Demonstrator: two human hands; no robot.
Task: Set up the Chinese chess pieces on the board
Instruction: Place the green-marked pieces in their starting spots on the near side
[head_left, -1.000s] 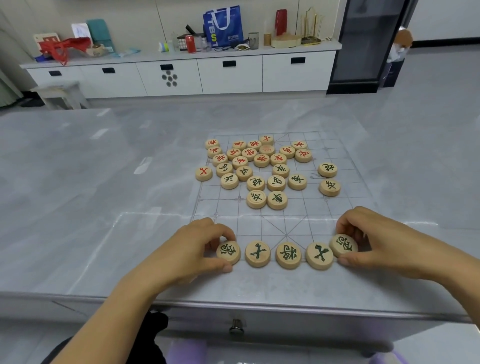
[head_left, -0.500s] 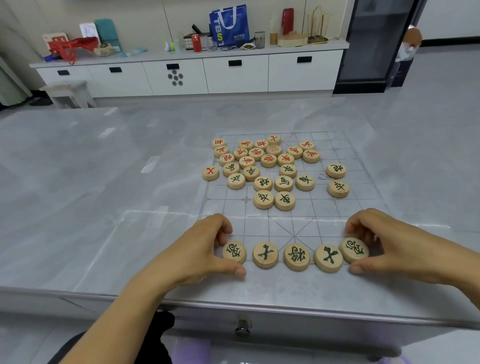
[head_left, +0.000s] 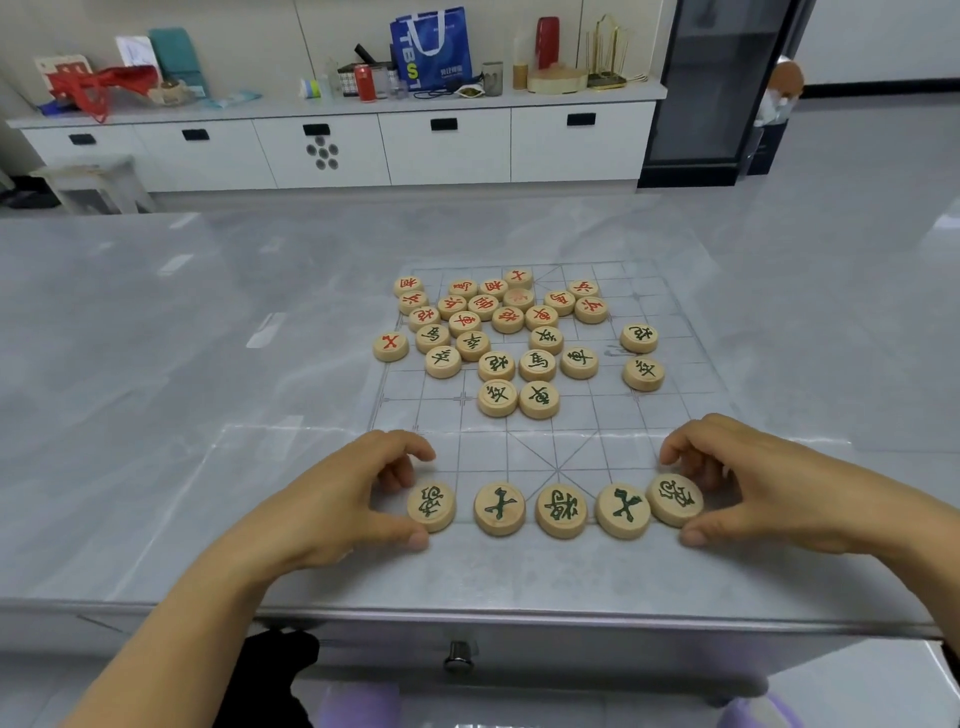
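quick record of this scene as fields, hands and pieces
board: flat on table
near row: five green pieces side by side along the near edge
left hand: grips left end piece
right hand: grips right end piece
loose pieces: red and green mixed, mid to far board, not yet placed

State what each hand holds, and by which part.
The left hand pinches the leftmost near-row piece by its rim; the right hand, the rightmost piece likewise.
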